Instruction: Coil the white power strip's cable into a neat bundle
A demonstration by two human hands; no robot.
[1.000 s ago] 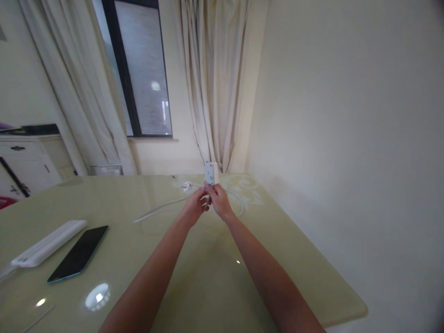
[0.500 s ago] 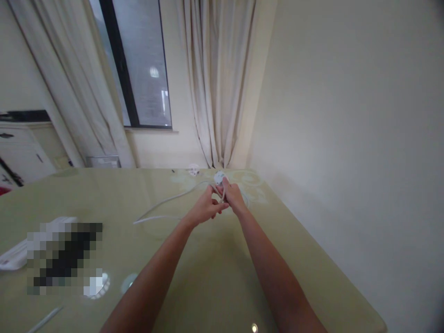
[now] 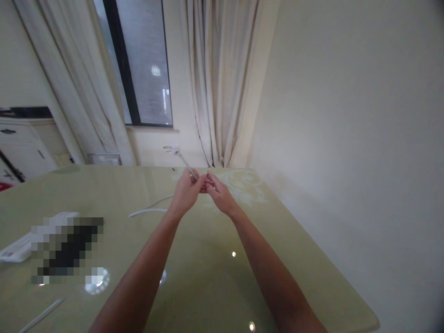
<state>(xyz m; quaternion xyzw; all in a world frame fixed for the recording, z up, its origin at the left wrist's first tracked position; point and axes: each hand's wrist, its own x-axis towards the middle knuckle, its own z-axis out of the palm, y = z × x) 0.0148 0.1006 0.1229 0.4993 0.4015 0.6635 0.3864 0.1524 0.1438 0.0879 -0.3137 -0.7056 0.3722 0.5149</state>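
A white power cable [image 3: 187, 165] rises out of my two hands, which meet above the far part of the table. At its free end a white plug [image 3: 175, 150] with metal prongs points up and to the left. My left hand [image 3: 189, 190] is closed round the cable just below the plug. My right hand [image 3: 219, 193] is pinched against the left fingertips, also on the cable; the exact grip is partly hidden by the fingers. More of the white cable lies in a bend on the table, left of my left wrist.
The glossy green table [image 3: 277, 268] ends against the wall at right. A white power strip [image 3: 21, 247] lies at left beside a blurred dark object [image 3: 71, 249]. A stretch of white cord [image 3: 41, 315] lies near the front left. Curtains [image 3: 222, 83] hang behind.
The plug that lay at the table's far edge is now raised, up and left. My hands have moved slightly left, and the round white piece by my right hand no longer shows.
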